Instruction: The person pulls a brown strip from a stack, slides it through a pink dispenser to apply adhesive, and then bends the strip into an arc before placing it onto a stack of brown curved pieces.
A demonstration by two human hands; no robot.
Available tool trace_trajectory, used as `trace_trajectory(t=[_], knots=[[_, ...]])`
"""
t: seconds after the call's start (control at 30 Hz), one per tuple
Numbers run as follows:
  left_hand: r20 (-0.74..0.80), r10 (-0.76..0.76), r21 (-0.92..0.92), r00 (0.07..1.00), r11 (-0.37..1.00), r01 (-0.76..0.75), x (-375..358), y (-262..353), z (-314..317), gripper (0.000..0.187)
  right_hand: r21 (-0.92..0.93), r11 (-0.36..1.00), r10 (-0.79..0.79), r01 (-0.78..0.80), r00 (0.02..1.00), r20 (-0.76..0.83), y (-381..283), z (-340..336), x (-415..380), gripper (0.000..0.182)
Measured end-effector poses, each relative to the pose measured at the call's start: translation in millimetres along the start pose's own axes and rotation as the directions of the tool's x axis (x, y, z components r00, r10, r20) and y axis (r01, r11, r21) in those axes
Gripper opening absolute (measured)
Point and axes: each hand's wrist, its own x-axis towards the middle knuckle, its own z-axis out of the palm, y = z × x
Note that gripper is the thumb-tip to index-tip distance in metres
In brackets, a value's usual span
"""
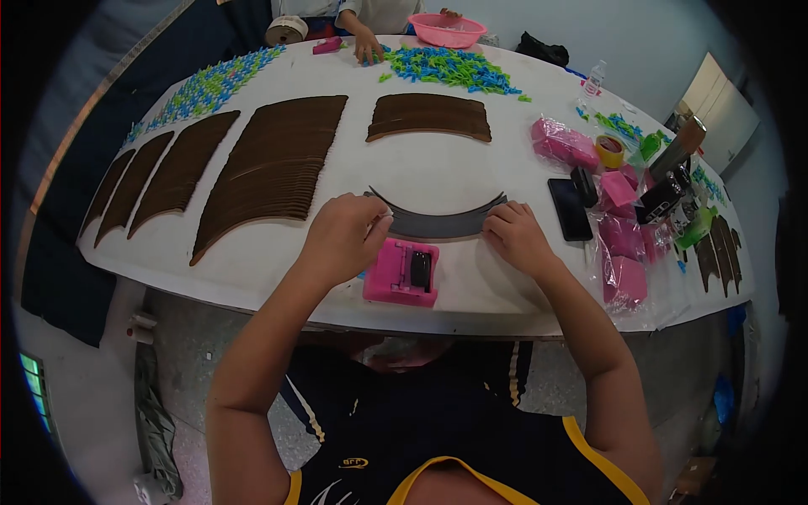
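Observation:
A thin stack of dark curved strips (438,224) lies in front of me on the white table, bowed downward in the middle. At its left end is my left hand (349,234), closed, with thumb and fingertips pinched together; a small whitish bit shows at the fingertips. My right hand (519,239) is closed over the right end of the strips, fingers bent around the edge. Just below the strips sits a pink box-like device (379,284) with a black part (420,271) in its top, close to my left hand.
Brown curved-strip stacks (273,160) spread leftward; another stack (429,116) lies ahead. Blue and green pieces (450,69) are heaped near a pink basin (448,32) and a co-worker's hand (367,46). A phone (571,209), pink packets (624,282) and tape (609,151) are right.

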Motion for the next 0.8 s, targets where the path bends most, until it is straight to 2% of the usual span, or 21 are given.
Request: trace_trajectory(t=[0.23, 0.3, 0.4, 0.57, 0.63, 0.77, 0.8], knots=[[-0.022, 0.161, -0.019, 0.987, 0.987, -0.161, 7.0, 19.1, 6.9, 0.010, -0.080, 0.996, 0.043, -0.037, 0.996, 0.080, -0.8, -8.5, 2.2, 0.012], [-0.035, 0.186, -0.014, 0.982, 0.982, -0.187, 9.4, 21.8, 11.2, 0.010, -0.003, 0.995, 0.095, -0.095, 0.991, 0.089, -4.4, -7.9, 5.9, 0.013], [-0.044, 0.215, -0.003, 0.976, 0.977, -0.215, 9.9, 25.8, 9.2, 0.010, 0.035, 0.997, 0.071, -0.075, 0.991, 0.112, -12.6, -4.1, 6.7, 0.013], [0.005, 0.123, 0.060, 0.992, 0.991, -0.123, -1.4, 20.3, -9.1, 0.007, 0.029, 0.994, 0.104, -0.105, 0.993, 0.051, -4.2, 7.7, -4.9, 0.014], [-0.025, 0.016, 0.049, 1.000, 0.999, -0.015, -4.3, 19.0, -16.0, 0.008, 0.023, 0.994, 0.105, -0.105, 0.994, 0.034, -3.3, 5.6, -6.0, 0.014], [-0.024, -0.020, 0.046, 1.000, 0.999, 0.021, -3.4, 18.7, -15.2, 0.009, -0.011, 0.996, 0.084, -0.084, 0.996, 0.019, -1.3, -0.8, -3.7, 0.015], [-0.007, 0.023, 0.067, 1.000, 0.998, -0.022, -1.2, 20.2, -12.3, 0.009, -0.012, 0.997, 0.075, -0.075, 0.997, 0.011, -0.6, -1.4, -1.3, 0.016]])
